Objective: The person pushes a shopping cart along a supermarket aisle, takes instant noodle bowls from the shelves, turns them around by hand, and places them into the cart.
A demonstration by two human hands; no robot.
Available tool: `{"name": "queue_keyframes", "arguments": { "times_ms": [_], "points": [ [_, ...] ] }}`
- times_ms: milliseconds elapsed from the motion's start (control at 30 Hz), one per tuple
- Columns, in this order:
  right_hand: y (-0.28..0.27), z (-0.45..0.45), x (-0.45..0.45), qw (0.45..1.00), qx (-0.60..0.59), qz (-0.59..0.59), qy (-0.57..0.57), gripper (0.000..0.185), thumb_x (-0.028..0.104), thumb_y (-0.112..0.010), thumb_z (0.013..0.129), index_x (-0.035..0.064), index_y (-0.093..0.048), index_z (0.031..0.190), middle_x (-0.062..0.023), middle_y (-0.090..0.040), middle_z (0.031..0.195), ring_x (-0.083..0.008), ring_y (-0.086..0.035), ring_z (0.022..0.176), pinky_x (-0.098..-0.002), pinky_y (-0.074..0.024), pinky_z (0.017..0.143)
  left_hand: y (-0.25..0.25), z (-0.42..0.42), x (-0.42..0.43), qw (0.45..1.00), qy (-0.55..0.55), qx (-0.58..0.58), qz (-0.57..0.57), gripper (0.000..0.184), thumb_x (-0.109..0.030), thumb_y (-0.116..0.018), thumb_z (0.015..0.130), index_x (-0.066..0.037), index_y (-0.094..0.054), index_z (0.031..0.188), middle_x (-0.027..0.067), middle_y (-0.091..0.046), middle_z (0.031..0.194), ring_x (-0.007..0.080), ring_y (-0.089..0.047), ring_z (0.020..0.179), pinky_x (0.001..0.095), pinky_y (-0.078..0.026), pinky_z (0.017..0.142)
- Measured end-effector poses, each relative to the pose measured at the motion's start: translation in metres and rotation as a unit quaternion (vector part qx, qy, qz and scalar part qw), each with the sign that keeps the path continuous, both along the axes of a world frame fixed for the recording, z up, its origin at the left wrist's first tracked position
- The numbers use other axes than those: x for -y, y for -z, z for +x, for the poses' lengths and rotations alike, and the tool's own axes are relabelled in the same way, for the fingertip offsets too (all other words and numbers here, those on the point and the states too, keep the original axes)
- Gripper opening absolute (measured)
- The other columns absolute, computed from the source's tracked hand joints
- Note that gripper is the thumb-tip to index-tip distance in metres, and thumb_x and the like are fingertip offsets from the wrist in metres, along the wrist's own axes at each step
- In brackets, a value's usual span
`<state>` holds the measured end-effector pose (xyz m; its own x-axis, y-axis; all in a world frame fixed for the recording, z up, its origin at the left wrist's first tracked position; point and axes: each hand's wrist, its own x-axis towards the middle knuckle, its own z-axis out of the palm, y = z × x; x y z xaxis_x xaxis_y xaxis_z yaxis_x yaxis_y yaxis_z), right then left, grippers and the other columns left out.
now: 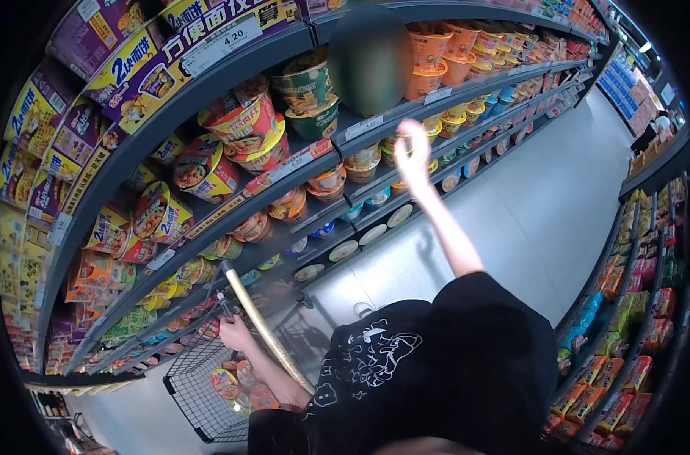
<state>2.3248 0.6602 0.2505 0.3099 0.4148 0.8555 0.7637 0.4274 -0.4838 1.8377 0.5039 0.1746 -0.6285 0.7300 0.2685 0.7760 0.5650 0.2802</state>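
Observation:
My right hand (413,154) is raised beside the edge of the instant noodle shelf, overexposed and slightly blurred. Its fingers look loosely apart, and I see nothing in them. Closest to it are yellow noodle cups (453,121) on the tier below and a price tag strip (364,127). Low on the left, my left hand (236,334) is closed on the frame of a shopping cart (180,394), near the yellow handle bar (258,322). Several packaged noodle cups (225,384) lie inside the wire basket.
Stacked red noodle buckets (243,121), green buckets (308,95) and orange buckets (428,57) fill the shelves ahead. Purple multipacks (95,45) stand at upper left. Pale aisle floor (527,197) runs right, bordered by another shelf of bagged goods (618,371).

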Motion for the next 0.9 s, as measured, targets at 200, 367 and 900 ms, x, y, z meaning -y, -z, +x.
{"name": "queue_keyframes", "arguments": {
  "times_ms": [200,367,900],
  "points": [
    [-0.068,0.122,-0.094,0.968,-0.089,-0.064,0.224,0.098,0.047,-0.072,0.057,-0.0099,-0.027,0.123,-0.0245,-0.04,0.119,-0.0329,-0.038,0.113,-0.0381,-0.0297,0.095,0.002,-0.004,0.001,1.0,0.001,-0.005,0.01,0.019,-0.021,-0.062,0.066,-0.003,-0.057,0.064,0.0145,-0.058,0.059,0.033,-0.057,0.058,0.0429,-0.044,0.053],
    [-0.075,0.13,-0.132,0.961,-0.09,-0.19,0.18,0.129,0.063,-0.069,0.047,-0.007,-0.001,0.13,-0.025,-0.027,0.131,-0.0322,-0.025,0.124,-0.0545,-0.0086,0.099,0.006,-0.023,0.008,0.985,0.061,0.154,-0.039,0.038,-0.022,-0.061,0.07,-0.001,-0.055,0.101,0.0185,-0.058,0.091,0.0313,-0.055,0.087,0.0358,-0.043,0.076],
    [-0.038,0.048,0.047,0.941,-0.337,0.021,-0.034,0.073,0.012,-0.069,0.066,-0.0009,-0.026,0.123,-0.0129,-0.037,0.12,-0.0202,-0.039,0.11,-0.0317,-0.0337,0.092,-0.084,0.18,-0.008,0.715,0.51,0.477,0.029,0.033,-0.003,-0.053,0.075,0.0,-0.052,0.107,0.0127,-0.056,0.106,0.0215,-0.052,0.101,0.0311,-0.039,0.087]
  ]
}}
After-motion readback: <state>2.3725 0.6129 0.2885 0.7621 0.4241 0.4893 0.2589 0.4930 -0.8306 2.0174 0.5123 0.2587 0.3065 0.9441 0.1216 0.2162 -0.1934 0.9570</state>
